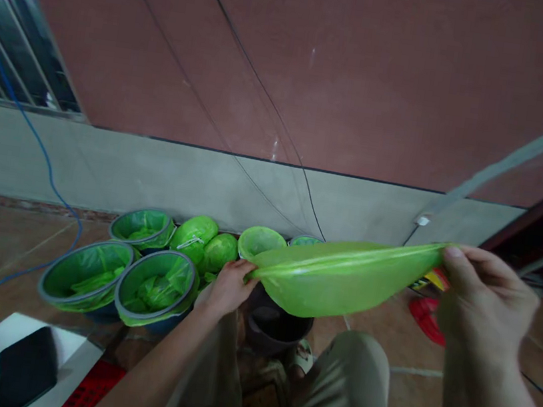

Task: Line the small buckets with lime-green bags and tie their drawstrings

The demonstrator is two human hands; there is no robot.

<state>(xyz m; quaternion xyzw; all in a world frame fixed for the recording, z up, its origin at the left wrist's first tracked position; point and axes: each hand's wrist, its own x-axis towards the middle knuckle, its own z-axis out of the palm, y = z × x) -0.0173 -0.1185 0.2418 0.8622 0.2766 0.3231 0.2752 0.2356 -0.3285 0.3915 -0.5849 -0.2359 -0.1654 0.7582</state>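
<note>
A bright green plastic bag (342, 277) is stretched sideways in the air between my two hands. My left hand (232, 289) pinches its left end, and my right hand (487, 301) grips the right end at a higher point. Beneath the bag stands a dark bucket (271, 328) between my feet, its rim partly hidden by the bag. Left of my left hand are several bins lined with green bags, among them a near bin (157, 288), a left bin (87, 275) and a back bin (142, 226).
Tied green bags (195, 233) lie by the wall, beside another green-lined bin (261, 239). At lower left a phone (28, 365) rests on a white surface near a red crate (91, 390). A blue cable (49, 165) crosses the floor; a red object (427, 318) lies at right.
</note>
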